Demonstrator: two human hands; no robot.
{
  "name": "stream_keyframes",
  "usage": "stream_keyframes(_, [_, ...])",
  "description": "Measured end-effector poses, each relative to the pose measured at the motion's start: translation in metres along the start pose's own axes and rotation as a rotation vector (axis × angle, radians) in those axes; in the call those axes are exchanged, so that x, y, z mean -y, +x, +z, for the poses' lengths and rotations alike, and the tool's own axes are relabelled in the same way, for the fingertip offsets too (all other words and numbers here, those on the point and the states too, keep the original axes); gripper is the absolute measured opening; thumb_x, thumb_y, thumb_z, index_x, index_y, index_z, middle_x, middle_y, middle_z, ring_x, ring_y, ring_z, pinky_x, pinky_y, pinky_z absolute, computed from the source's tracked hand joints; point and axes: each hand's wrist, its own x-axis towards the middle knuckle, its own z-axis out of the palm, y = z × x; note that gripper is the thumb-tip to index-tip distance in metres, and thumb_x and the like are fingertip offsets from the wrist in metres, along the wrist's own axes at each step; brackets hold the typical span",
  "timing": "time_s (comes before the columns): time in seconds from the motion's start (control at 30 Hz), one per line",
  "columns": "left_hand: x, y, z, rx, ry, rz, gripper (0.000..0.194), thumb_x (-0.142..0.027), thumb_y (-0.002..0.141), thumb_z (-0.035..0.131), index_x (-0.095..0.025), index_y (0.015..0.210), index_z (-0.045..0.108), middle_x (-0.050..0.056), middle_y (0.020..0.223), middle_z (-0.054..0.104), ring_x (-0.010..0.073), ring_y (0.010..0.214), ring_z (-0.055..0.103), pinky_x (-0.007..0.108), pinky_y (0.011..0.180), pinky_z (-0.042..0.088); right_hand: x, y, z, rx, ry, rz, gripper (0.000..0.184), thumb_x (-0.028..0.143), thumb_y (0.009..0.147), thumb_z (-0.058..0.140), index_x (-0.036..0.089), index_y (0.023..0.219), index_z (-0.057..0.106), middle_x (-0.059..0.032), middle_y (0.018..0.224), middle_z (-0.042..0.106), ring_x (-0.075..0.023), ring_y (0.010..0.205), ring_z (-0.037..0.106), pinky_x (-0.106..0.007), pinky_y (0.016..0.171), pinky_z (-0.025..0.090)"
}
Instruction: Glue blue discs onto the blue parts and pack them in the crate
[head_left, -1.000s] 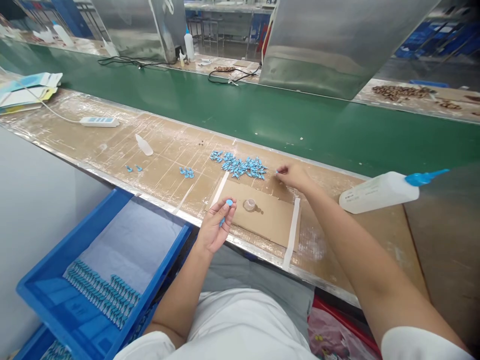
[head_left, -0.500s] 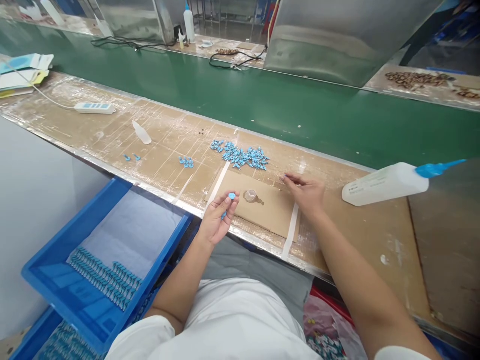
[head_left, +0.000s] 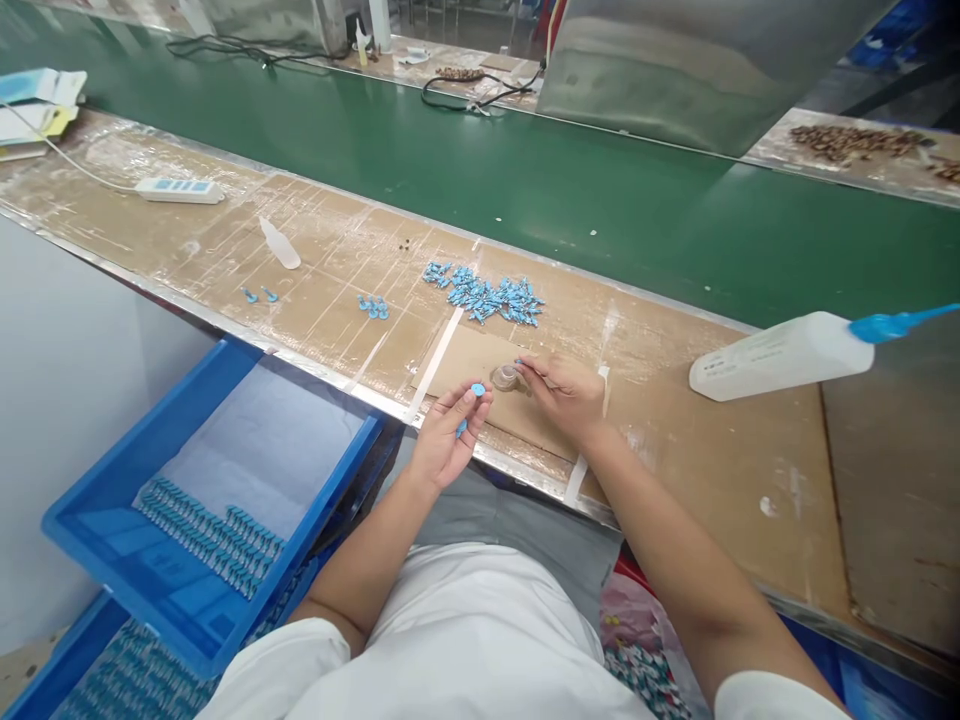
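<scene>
Between the thumb and fingers of my left hand point(head_left: 448, 432) is a small blue piece point(head_left: 478, 390) with a round, disc-like top. More blue shows lower down, in the palm of that hand. My right hand point(head_left: 564, 392) is pinched at a small round clear cup point(head_left: 505, 377), its fingertips over the right rim. Something tiny and dark seems to be in that pinch, too small to name. The cup stands on a cardboard sheet point(head_left: 517, 420). Beyond it lies a heap of small blue pieces point(head_left: 491, 298).
A large white bottle with a blue nozzle point(head_left: 784, 355) lies at the right. Leftward are a small cluster of blue pieces point(head_left: 373, 306), a small white squeeze bottle point(head_left: 280, 243) and a power strip point(head_left: 180, 190). A blue tray point(head_left: 315, 505) sits below the table edge; a green belt point(head_left: 360, 130) runs behind.
My right hand has moved left and toward me, from the bare tabletop to the clear cup. My left hand keeps hold of the blue piece, slightly nearer the cup.
</scene>
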Motion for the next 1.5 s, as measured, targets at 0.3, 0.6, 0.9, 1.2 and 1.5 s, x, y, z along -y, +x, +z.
stream_keyframes(0.3, [-0.002, -0.001, -0.001, -0.007, 0.033, 0.015, 0.018, -0.007, 0.08, 0.069, -0.011, 0.098, 0.073, 0.008, 0.1, 0.076, 0.0092, 0.087, 0.073, 0.016, 0.088, 0.056, 0.0, 0.002, 0.004, 0.036, 0.025, -0.016, 0.012, 0.023, 0.089, 0.065, 0.025, 0.095, 0.075, -0.003, 0.086, 0.077, -0.0173, 0.078, 0.072, -0.032, 0.074, 0.058])
stream_keyframes(0.6, [-0.003, -0.002, 0.003, 0.012, 0.022, 0.009, 0.015, -0.009, 0.08, 0.07, -0.011, 0.095, 0.073, 0.008, 0.099, 0.076, 0.0099, 0.087, 0.073, 0.015, 0.084, 0.056, 0.015, 0.001, 0.0, -0.112, 0.166, 0.327, 0.014, 0.033, 0.083, 0.072, 0.025, 0.092, 0.078, -0.0025, 0.092, 0.077, -0.0189, 0.074, 0.072, -0.035, 0.074, 0.06])
stream_keyframes(0.9, [-0.003, -0.013, 0.017, 0.05, 0.059, -0.006, 0.014, -0.014, 0.08, 0.073, -0.013, 0.094, 0.075, 0.006, 0.094, 0.077, 0.0092, 0.083, 0.073, 0.014, 0.08, 0.057, 0.08, 0.012, -0.019, -0.274, 0.589, 0.661, 0.024, 0.034, 0.074, 0.082, 0.022, 0.094, 0.076, -0.0034, 0.089, 0.078, -0.021, 0.08, 0.075, -0.036, 0.078, 0.064])
stream_keyframes(1.2, [0.0, -0.03, 0.029, 0.107, 0.124, 0.011, 0.024, -0.023, 0.074, 0.08, -0.015, 0.097, 0.076, 0.006, 0.104, 0.077, 0.0115, 0.084, 0.073, 0.019, 0.083, 0.056, 0.114, 0.003, -0.019, -0.332, 0.623, 0.563, 0.017, 0.027, 0.076, 0.08, 0.024, 0.092, 0.078, -0.0026, 0.097, 0.077, -0.0214, 0.084, 0.075, -0.036, 0.08, 0.066])
stream_keyframes(1.5, [0.001, -0.033, 0.031, 0.061, 0.112, -0.015, 0.024, -0.021, 0.075, 0.079, -0.014, 0.097, 0.076, 0.007, 0.101, 0.077, 0.0129, 0.085, 0.074, 0.021, 0.087, 0.055, 0.112, -0.005, -0.018, -0.336, 0.515, 0.453, 0.023, 0.02, 0.078, 0.078, 0.028, 0.1, 0.077, -0.0003, 0.1, 0.076, -0.0206, 0.083, 0.075, -0.037, 0.078, 0.067])
